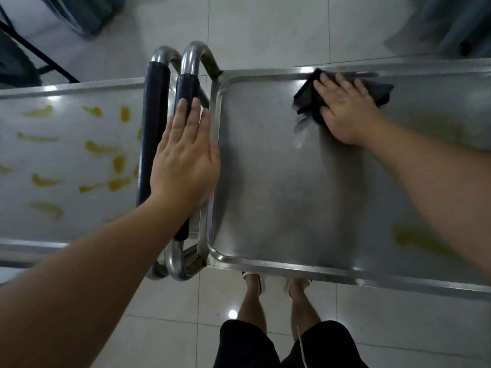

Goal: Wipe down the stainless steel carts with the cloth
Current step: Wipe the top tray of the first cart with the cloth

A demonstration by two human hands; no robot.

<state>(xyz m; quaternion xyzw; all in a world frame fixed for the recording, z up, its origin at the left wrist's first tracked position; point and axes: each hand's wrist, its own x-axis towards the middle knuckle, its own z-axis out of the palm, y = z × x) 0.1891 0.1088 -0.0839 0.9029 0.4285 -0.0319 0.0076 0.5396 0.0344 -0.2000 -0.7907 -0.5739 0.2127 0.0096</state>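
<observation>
Two stainless steel carts stand end to end below me. On the right cart's top tray [279, 203], my right hand [348, 110] presses flat on a dark cloth [308, 99] near the far rim. A yellow smear [414, 240] lies near that tray's front right. My left hand [186, 158] rests flat, fingers straight, on the right cart's black-padded handle [187, 88] and the tray's left rim. The left cart's top [69, 123] carries several yellow smears [101, 148].
The left cart's black-padded handle [152, 123] sits right beside the other handle. My legs and feet [276, 288] stand on the pale tiled floor [164, 322] at the right cart's front edge. Dark chair frames [34, 57] are at the far left.
</observation>
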